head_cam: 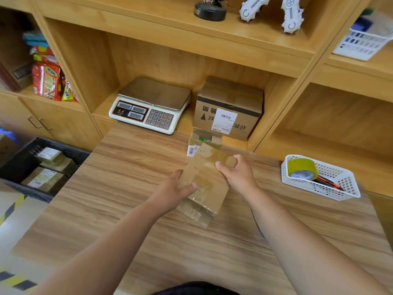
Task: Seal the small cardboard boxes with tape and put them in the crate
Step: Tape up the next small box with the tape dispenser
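A small cardboard box (205,184), patched with old tape, is tilted over the middle of the wooden table (127,199). My left hand (173,191) grips its left side with the thumb across the top face. My right hand (239,174) grips its far right corner with curled fingers. Behind it stands a second small box (205,141) with its flaps open. A roll of yellowish tape (302,169) lies in a white basket (323,188) at the right. The black crate (27,165) sits low at the left and holds several sealed small boxes (45,178).
A weighing scale (151,105) and a larger cardboard box (228,108) with a shipping label stand in the shelf niche behind the table. Snack packets (49,79) fill a left shelf. Another white basket (365,39) sits on the upper right shelf.
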`<move>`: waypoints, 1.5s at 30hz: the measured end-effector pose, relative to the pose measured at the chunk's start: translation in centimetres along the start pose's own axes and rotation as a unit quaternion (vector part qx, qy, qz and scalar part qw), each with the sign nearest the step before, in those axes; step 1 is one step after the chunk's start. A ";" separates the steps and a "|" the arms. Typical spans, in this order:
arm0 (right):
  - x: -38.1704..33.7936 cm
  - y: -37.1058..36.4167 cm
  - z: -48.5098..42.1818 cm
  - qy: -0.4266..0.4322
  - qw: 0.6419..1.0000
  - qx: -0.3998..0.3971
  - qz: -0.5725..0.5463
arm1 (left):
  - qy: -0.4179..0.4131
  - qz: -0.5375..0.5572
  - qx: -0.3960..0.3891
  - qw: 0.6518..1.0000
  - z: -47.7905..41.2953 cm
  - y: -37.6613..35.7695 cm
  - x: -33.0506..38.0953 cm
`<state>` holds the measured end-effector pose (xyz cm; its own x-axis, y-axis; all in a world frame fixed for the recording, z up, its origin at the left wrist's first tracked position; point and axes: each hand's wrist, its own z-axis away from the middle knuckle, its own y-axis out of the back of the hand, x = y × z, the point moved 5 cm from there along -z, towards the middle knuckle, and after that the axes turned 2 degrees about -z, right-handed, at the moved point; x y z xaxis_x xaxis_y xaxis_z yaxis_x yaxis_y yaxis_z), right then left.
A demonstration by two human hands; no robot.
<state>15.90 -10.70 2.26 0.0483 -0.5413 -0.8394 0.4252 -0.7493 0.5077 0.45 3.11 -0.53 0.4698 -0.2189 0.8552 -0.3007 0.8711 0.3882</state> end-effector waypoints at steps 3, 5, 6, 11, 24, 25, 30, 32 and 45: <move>-1.6 1.3 0.5 0.045 0.998 0.019 0.032 | -0.029 0.007 0.008 1.000 0.1 -0.7 0.1; -3.0 2.4 1.1 0.095 0.992 0.037 0.073 | -0.042 0.026 -0.002 0.999 -0.1 -1.4 0.3; -3.6 2.7 1.6 0.119 0.987 0.039 0.102 | -0.048 0.037 -0.005 0.998 -0.2 -1.8 0.3; -2.6 2.7 4.3 0.163 0.967 0.058 0.186 | -0.044 0.006 0.009 0.999 -1.3 -2.7 -0.8; -1.0 -3.0 9.7 0.332 0.873 0.095 0.344 | 0.008 0.112 0.098 0.989 -0.1 -1.9 -0.9; -0.6 -3.6 10.0 0.344 0.870 0.088 0.344 | 0.016 0.126 0.100 0.987 0.1 -1.9 -1.3; 1.1 -6.1 11.3 0.371 0.847 0.015 0.380 | 0.035 0.157 0.103 0.982 1.6 -2.7 -3.6; 1.3 -6.2 11.1 0.387 0.837 0.008 0.386 | 0.023 0.173 0.098 0.980 1.9 -2.8 -4.0; 4.0 -1.7 5.0 0.322 0.839 -0.142 0.415 | 0.054 0.103 0.095 0.989 1.2 -2.8 -5.0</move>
<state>10.81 -13.48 -1.03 0.8737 -0.4447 -0.1972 0.1976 -0.0462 0.9792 -2.08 1.25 -5.44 0.4658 0.0119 0.8848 -0.5451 0.7915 0.2763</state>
